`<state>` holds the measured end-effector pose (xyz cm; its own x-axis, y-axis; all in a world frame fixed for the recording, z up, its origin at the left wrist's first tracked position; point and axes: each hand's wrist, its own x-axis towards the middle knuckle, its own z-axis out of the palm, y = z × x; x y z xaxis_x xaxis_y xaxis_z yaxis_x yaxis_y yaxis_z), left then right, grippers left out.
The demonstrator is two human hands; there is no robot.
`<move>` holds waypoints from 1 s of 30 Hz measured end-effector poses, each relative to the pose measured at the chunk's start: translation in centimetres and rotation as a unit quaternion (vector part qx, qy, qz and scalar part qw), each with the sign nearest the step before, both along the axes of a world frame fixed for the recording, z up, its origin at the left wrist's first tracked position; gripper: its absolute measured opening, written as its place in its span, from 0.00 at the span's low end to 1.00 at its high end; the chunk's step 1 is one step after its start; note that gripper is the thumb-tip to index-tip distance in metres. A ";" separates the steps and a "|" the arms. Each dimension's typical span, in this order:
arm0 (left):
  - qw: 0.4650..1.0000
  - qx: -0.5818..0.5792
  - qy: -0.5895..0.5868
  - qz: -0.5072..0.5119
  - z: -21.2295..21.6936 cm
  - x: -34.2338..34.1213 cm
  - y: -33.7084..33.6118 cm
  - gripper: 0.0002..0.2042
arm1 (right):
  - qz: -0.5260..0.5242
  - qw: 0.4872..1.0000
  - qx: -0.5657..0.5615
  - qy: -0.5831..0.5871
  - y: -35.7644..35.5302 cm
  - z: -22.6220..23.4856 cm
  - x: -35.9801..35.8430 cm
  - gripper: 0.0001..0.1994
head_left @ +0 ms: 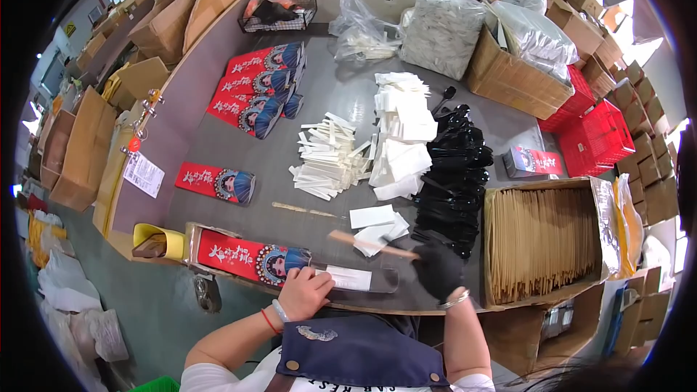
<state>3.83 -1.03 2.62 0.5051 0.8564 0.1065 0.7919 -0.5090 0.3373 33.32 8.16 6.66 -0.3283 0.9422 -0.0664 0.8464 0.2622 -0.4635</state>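
Note:
My bare left hand [305, 293] is at the near edge of the table, fingers curled on the open right end of a red printed pouch [243, 258]. This pouch lies in a cardboard holder [192, 245]. A white paper packet [350, 277] pokes out to the right of my fingers, over a clear or dark piece I cannot make out. In a black glove, my right hand [438, 270] is closed on a pair of wooden chopsticks [374, 245], pointing left above the table. White napkins [377, 229] and black plastic spoons [451, 207] lie just beyond it.
An open box [594, 247] packed with chopsticks stands at the right. Piles of white slim packets [330, 160] and folded napkins [403, 120] fill the middle. More red pouches [254, 87] lie at left. Red crates [595, 141] and a carton [515, 80] line the far right.

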 end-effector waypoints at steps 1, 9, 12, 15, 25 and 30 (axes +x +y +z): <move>1.000 -0.001 0.017 0.004 0.4 0.1 -0.4 0.24 | 0.053 0.996 -0.062 -0.020 -0.1 -0.1 -1.5 0.08; 0.998 0.047 0.039 0.019 -0.1 -1.1 -1.3 0.22 | 0.049 0.995 -0.084 0.009 -2.4 -4.1 -7.5 0.14; 0.999 0.018 0.011 0.044 1.2 -3.0 -0.9 0.25 | 0.030 0.999 -0.032 0.009 -3.5 -3.5 -4.9 0.16; 0.993 -0.038 -0.017 0.108 1.8 -4.7 0.3 0.36 | 0.069 0.997 0.023 -0.019 -5.4 -5.0 -1.8 0.19; 0.997 -0.046 -0.042 0.043 0.4 -2.2 2.6 0.35 | 0.148 0.983 0.016 0.108 -4.9 -5.2 -7.6 0.07; 0.998 -0.045 -0.011 0.040 0.4 -1.8 2.9 0.36 | 0.056 0.990 -0.085 0.097 -4.3 -6.0 -4.4 0.08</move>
<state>2.03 1.92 3.02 0.4332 0.9005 0.0377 0.8207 -0.4114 0.3966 28.90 3.89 0.62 -0.4524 0.8797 -0.1466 0.7070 0.2536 -0.6602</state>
